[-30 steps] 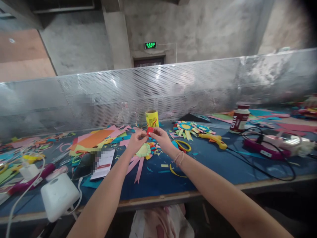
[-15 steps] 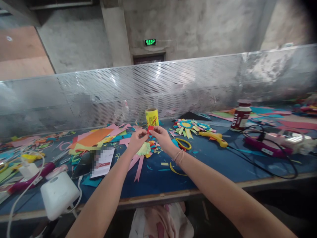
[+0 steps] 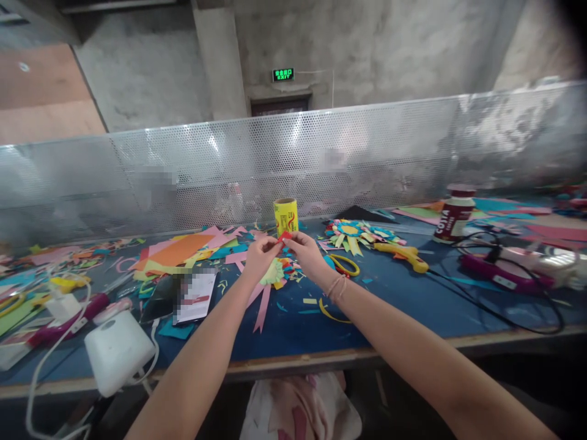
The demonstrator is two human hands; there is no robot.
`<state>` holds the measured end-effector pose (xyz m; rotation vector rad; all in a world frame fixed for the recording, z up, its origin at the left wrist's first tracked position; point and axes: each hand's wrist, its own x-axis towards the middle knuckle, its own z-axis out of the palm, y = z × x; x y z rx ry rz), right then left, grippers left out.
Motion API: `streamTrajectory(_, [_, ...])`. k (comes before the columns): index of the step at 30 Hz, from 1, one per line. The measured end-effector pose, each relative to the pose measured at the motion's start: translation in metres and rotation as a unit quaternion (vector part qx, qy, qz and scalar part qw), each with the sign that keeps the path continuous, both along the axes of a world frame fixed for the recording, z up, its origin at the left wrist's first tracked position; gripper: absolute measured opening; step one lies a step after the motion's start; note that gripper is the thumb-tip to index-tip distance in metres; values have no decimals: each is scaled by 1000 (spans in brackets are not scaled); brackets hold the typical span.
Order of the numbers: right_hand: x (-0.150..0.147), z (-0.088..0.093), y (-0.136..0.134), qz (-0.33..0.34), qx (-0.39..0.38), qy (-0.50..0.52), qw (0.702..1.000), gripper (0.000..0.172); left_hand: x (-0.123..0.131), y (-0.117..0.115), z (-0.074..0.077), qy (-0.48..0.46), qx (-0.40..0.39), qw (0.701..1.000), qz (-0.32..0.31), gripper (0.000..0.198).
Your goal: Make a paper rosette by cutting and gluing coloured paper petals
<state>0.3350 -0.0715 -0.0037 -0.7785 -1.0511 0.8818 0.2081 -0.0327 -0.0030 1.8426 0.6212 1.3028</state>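
Between my fingertips is a small red piece of paper (image 3: 285,236), pinched from both sides. My left hand (image 3: 263,253) grips its left side, and my right hand (image 3: 303,249) holds its right side. Just behind it stands a yellow tape roll (image 3: 286,217) on end. Below my hands lies a pale yellow-green paper rosette (image 3: 274,272) with pink strips (image 3: 262,310) hanging toward me, partly covered by my left hand. Small coloured scraps surround it. Yellow-handled scissors (image 3: 346,266) rest just right of my right hand.
A finished-looking rosette (image 3: 352,231), a yellow glue gun (image 3: 403,255) and a brown bottle (image 3: 454,215) stand or lie to the right. Left are coloured paper sheets (image 3: 177,253), a phone (image 3: 196,296) and a white charger box (image 3: 119,354). A perforated metal screen (image 3: 206,171) borders the back.
The view has shifted slightly, so everything sits a little further right. The red paper has turned a bit between my fingers and now looks more tilted; both hands still pinch it.
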Motion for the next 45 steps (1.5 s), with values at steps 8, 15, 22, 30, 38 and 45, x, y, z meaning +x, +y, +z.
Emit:
streamTrajectory(8, [-2, 0, -1, -5, -6, 19, 1000, 29, 3, -6, 1, -1, -13, 1000, -13, 22])
streamTrajectory(15, [-3, 2, -2, -1, 10, 16, 1000, 30, 3, -6, 0, 3, -1, 1000, -17, 20])
streamTrajectory(22, [-1, 1, 0, -12, 6, 7, 1000, 27, 5, -12, 2, -12, -33, 999, -25, 21])
streamTrajectory(30, [24, 8, 6, -17, 5, 33, 999, 31, -15, 17, 1, 92, 29, 993, 73, 14])
streamTrajectory(38, [54, -1, 12, -25, -80, -34, 996, 29, -37, 45, -24, 287, -59, 950, 103, 28])
streamTrajectory(45, [56, -7, 17, -40, -87, -62, 993, 28, -34, 39, -15, 217, -93, 970, 51, 42])
